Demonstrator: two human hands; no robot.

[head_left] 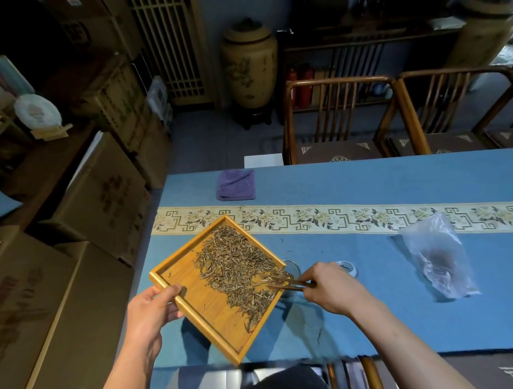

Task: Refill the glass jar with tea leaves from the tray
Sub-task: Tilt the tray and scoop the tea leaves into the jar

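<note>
A square wooden tray [194,286] is held tilted above the blue table, its right corner over the glass jar [293,271], which is mostly hidden behind it. Dry tea leaves [238,269] lie heaped toward that lower right side. My left hand [151,311] grips the tray's left corner, thumb on the rim. My right hand [328,285] pinches thin wooden tongs [286,283] whose tips reach into the leaves at the tray's right edge. The jar's lid [346,267] lies on the table just right of my right hand.
A clear plastic bag [439,256] lies at the right on the blue tablecloth [375,322]. A folded purple cloth [236,185] sits at the far left of the table. Wooden chairs [340,121] stand behind, cardboard boxes [76,293] to the left.
</note>
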